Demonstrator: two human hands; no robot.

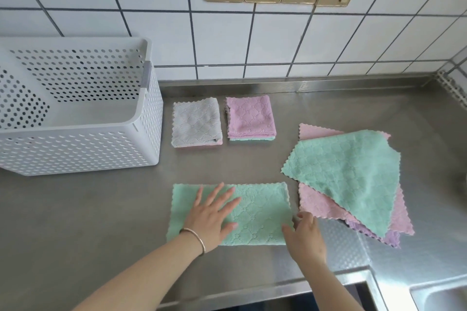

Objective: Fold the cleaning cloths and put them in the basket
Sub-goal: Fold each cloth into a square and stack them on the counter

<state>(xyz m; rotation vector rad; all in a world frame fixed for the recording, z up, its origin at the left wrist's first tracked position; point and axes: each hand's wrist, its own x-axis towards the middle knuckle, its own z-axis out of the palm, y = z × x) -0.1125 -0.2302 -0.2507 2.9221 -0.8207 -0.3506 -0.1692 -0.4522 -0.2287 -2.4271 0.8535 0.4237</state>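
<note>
One half-folded green cloth [255,214], flat on the steel counter [101,209], in front of and to the right of the white perforated basket [75,154]. Left hand [212,217]: fingers straight and spread, pressing the cloth's left part; bangle on that wrist. Right hand [307,235]: at the cloth's right edge, fingers curled onto it, though whether they pinch it I cannot tell. Two folded stacks just right of the basket: grey-topped stack [195,122], then pink-topped stack [250,117]. Unfolded pile [353,179], green over pink and purple, farthest right of the basket. The basket holds no cloth that I can see.
</note>
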